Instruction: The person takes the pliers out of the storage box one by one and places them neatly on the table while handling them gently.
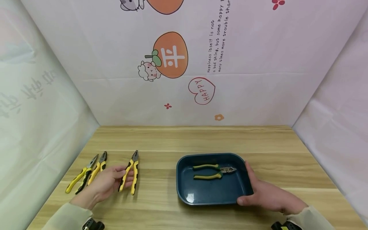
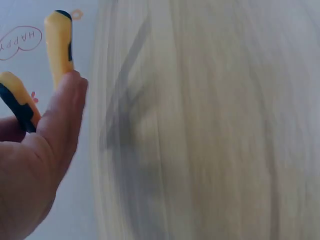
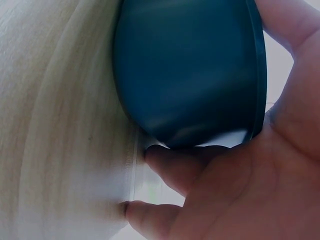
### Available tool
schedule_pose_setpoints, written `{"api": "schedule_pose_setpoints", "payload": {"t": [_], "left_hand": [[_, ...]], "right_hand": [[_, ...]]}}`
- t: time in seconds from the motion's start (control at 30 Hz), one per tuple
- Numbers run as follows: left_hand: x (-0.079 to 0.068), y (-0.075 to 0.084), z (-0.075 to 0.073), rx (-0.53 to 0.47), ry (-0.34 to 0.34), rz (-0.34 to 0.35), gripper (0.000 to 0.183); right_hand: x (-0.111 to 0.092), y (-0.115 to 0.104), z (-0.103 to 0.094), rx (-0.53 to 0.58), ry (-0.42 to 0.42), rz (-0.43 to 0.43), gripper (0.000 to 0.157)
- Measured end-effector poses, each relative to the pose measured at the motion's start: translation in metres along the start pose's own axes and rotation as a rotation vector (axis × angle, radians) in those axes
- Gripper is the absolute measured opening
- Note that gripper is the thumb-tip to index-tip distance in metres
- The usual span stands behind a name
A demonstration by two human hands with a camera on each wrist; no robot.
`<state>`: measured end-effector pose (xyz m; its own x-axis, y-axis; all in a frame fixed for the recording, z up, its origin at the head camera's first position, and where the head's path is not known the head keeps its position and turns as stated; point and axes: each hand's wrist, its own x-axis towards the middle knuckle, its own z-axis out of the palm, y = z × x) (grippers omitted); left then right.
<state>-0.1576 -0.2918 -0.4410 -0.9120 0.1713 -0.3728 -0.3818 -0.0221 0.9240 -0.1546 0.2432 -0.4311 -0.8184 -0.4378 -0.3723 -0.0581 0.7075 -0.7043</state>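
Observation:
My left hand (image 1: 110, 179) holds combination pliers (image 1: 134, 175) with yellow and black handles, pinching one handle between thumb and fingers. Their grey head points toward the back wall, and the two handles are spread apart. In the left wrist view the handle ends (image 2: 59, 40) rise past the fingers. My right hand (image 1: 265, 193) grips the right end of a dark blue tray (image 1: 212, 195), thumb at the near corner and fingers along the far side. Inside the tray lie green-and-yellow pliers (image 1: 207, 176), head to the right. The right wrist view shows the tray's outer wall (image 3: 190, 70) against the palm.
Left of my left hand, long-nose pliers (image 1: 75, 183) and another yellow-handled pair of pliers (image 1: 103, 160) lie side by side on the wooden table (image 1: 161, 140). A printed white sheet (image 1: 253, 95) stands behind the table, with white sheets at both sides.

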Motion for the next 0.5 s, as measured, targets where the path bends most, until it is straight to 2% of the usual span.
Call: {"api": "schedule_pose_setpoints", "payload": {"t": [0.3, 0.43, 0.5], "left_hand": [[0.004, -0.004, -0.011, 0.107, 0.109, -0.063, 0.047], [0.005, 0.0, -0.006, 0.255, 0.146, -0.062, 0.042], [0.006, 0.003, -0.001, 0.384, 0.167, -0.051, 0.037]], "right_hand": [[0.001, 0.003, 0.0, 0.022, -0.011, -0.014, 0.127], [0.002, 0.004, 0.0, 0.01, -0.012, -0.015, 0.126], [0.002, 0.005, 0.0, 0.01, -0.013, -0.012, 0.126]]}}
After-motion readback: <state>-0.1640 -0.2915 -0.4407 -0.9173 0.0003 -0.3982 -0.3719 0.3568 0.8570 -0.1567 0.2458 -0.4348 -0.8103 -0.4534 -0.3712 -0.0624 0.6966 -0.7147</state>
